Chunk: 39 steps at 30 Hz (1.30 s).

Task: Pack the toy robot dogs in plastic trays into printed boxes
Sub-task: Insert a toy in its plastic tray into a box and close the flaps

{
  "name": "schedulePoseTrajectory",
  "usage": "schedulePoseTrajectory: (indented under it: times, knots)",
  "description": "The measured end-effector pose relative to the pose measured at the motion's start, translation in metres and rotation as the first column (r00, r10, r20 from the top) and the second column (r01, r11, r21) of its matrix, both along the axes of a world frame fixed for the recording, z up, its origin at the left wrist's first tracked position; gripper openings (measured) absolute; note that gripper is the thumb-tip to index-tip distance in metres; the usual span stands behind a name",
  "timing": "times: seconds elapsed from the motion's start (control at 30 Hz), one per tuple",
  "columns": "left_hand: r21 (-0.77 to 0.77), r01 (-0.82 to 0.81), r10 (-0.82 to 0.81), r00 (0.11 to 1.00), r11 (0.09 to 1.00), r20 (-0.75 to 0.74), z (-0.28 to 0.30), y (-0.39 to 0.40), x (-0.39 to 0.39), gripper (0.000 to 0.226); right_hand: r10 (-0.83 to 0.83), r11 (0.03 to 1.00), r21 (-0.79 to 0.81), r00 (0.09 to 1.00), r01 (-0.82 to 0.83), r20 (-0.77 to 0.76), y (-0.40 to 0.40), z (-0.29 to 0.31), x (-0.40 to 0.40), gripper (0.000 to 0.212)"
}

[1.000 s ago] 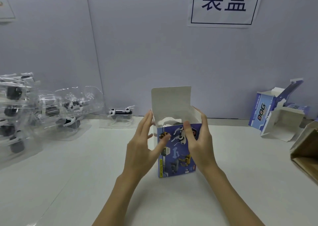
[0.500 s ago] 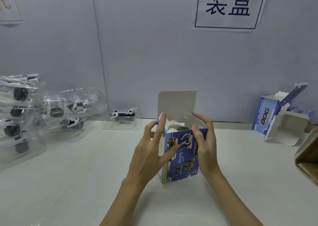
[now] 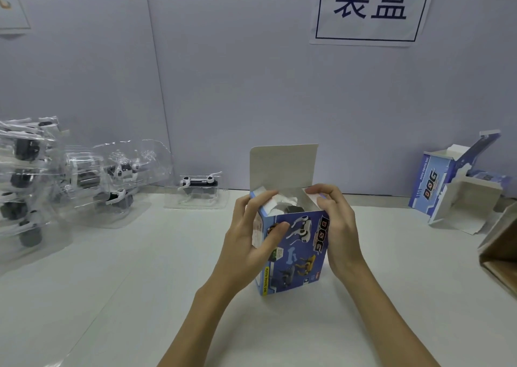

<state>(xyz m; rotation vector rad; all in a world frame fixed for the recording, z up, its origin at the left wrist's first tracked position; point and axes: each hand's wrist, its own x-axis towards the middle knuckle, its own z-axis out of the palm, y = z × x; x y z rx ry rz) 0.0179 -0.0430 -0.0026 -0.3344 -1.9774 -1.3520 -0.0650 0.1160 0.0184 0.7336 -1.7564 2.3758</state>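
Observation:
A blue printed box (image 3: pixel 299 252) stands upright mid-table, its top lid flap (image 3: pixel 284 165) raised. Inside its open top a white and dark toy dog (image 3: pixel 285 206) shows. My left hand (image 3: pixel 251 238) grips the box's left side, fingers curled over the left side flap, thumb on the front. My right hand (image 3: pixel 335 227) holds the right side, with its fingers bent over the right side flap. A single toy dog in a clear tray (image 3: pixel 198 189) sits by the back wall.
A pile of clear trays with toy dogs (image 3: pixel 56 182) fills the left of the table. An open printed box (image 3: pixel 444 182) stands at the back right. A brown carton's corner (image 3: pixel 500 255) juts in at the right edge.
Both hands' fingers have curled further over the box's side flaps, folding them inward over the open top. The box has stayed in the same place.

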Motion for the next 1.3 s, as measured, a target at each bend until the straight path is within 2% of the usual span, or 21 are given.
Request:
schedulePoseTrajectory:
  times: [0.1, 0.17, 0.27, 0.33, 0.4, 0.47, 0.57, 0.67, 0.7, 0.8, 0.83, 0.93, 1.03, 1.1, 1.17, 1.23, 1.3]
  knots:
    - [0.071, 0.062, -0.065, 0.997, 0.996, 0.046, 0.004, 0.000, 0.001, 0.031, 0.053, 0.998, -0.045, 0.999, -0.052, 0.014, 0.001, 0.004, 0.001, 0.032]
    - [0.073, 0.037, -0.041, 0.997, 0.997, 0.060, 0.007, 0.000, 0.001, 0.023, 0.070, 0.996, -0.055, 0.997, -0.068, 0.037, 0.003, 0.006, 0.002, 0.040]
    - [0.079, 0.004, -0.007, 0.999, 0.997, 0.033, 0.009, 0.004, 0.000, 0.026, 0.132, 0.988, -0.087, 0.990, -0.127, 0.058, 0.006, 0.011, 0.002, 0.049]
    - [0.073, -0.032, 0.033, 0.999, 0.997, -0.016, 0.010, 0.006, -0.001, 0.027, 0.177, 0.980, -0.106, 0.983, -0.170, 0.055, 0.007, 0.012, 0.003, 0.047]
    - [0.088, -0.037, 0.041, 0.998, 0.995, -0.042, 0.010, 0.006, -0.001, 0.025, 0.173, 0.978, -0.136, 0.982, -0.161, 0.080, 0.005, 0.012, 0.004, 0.035]
    - [0.122, -0.021, 0.028, 0.998, 0.992, -0.054, 0.011, 0.007, -0.001, 0.030, 0.173, 0.976, -0.150, 0.981, -0.158, 0.090, 0.005, 0.009, 0.004, 0.028]
    - [0.258, 0.111, -0.090, 0.992, 0.960, -0.090, 0.012, 0.012, 0.001, 0.047, 0.181, 0.976, -0.141, 0.977, -0.164, 0.116, 0.005, 0.006, 0.005, 0.025]
    - [0.253, 0.081, -0.062, 0.995, 0.964, -0.084, 0.011, 0.009, -0.002, 0.053, 0.166, 0.984, -0.086, 0.978, -0.156, 0.128, 0.003, 0.002, 0.007, 0.039]
    - [0.208, 0.049, -0.036, 0.997, 0.977, -0.067, 0.009, 0.006, -0.003, 0.049, 0.156, 0.987, -0.047, 0.981, -0.151, 0.119, 0.002, 0.001, 0.008, 0.040]
    - [0.077, 0.008, -0.006, 1.000, 0.997, -0.031, 0.002, 0.002, -0.004, 0.041, 0.113, 0.991, 0.059, 0.992, -0.116, 0.061, 0.002, 0.001, 0.007, 0.020]
    - [0.080, 0.016, -0.015, 1.000, 0.997, -0.013, 0.001, 0.003, -0.004, 0.041, 0.100, 0.992, 0.077, 0.994, -0.102, 0.032, 0.002, 0.001, 0.007, 0.016]
    - [0.224, 0.069, -0.072, 0.997, 0.972, 0.007, 0.003, 0.003, -0.005, 0.045, 0.065, 0.991, 0.122, 0.995, -0.056, -0.075, 0.001, 0.003, 0.009, 0.017]
    - [0.287, 0.036, -0.033, 0.999, 0.957, -0.015, 0.000, 0.005, -0.007, 0.034, -0.017, 0.996, 0.089, 0.995, 0.026, -0.103, -0.005, 0.003, 0.015, 0.018]
    - [0.215, -0.140, 0.152, 0.988, 0.966, -0.040, -0.005, 0.005, -0.008, 0.045, -0.098, 0.995, 0.013, 0.994, 0.099, -0.056, -0.011, 0.000, 0.020, 0.024]
    - [0.029, -0.343, 0.344, 0.928, 0.939, -0.142, -0.009, 0.003, -0.009, 0.053, -0.144, 0.986, -0.080, 0.989, 0.147, 0.039, -0.015, 0.001, 0.023, 0.035]
    - [-0.201, -0.515, 0.474, 0.853, 0.833, -0.221, -0.011, 0.001, -0.009, 0.076, -0.024, 0.984, -0.170, 0.985, 0.054, 0.173, -0.019, 0.000, 0.025, 0.045]
    - [-0.403, -0.621, 0.567, 0.782, 0.672, -0.259, -0.011, -0.001, -0.009, 0.114, 0.092, 0.989, -0.137, 0.965, -0.059, 0.245, -0.022, -0.001, 0.027, 0.049]
